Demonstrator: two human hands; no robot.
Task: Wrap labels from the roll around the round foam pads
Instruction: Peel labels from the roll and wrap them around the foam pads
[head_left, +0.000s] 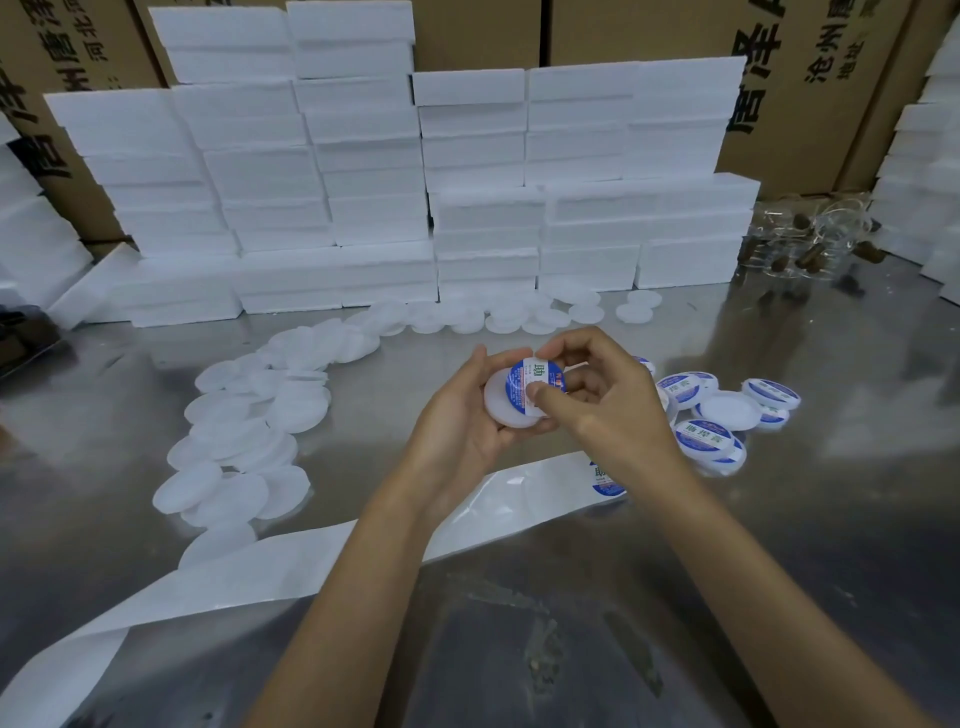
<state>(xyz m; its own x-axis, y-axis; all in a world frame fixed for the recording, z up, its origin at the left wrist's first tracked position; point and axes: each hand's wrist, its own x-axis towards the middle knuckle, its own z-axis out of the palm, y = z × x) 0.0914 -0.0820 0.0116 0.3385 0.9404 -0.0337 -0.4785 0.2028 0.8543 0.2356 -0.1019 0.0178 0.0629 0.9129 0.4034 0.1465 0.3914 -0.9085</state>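
Left hand (457, 421) cupped round foam pad (501, 408); right hand (602, 400) pinching blue label (524, 384) against it.

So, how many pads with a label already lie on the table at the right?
About 6 labelled pads lie in the pile right of the right hand. The hand hides part of it, so there may be more. One more pad is in the left hand.

I see dim, cool light, soft glare on the steel table (779, 519), bowed edges from the wide lens, and blurred corners.
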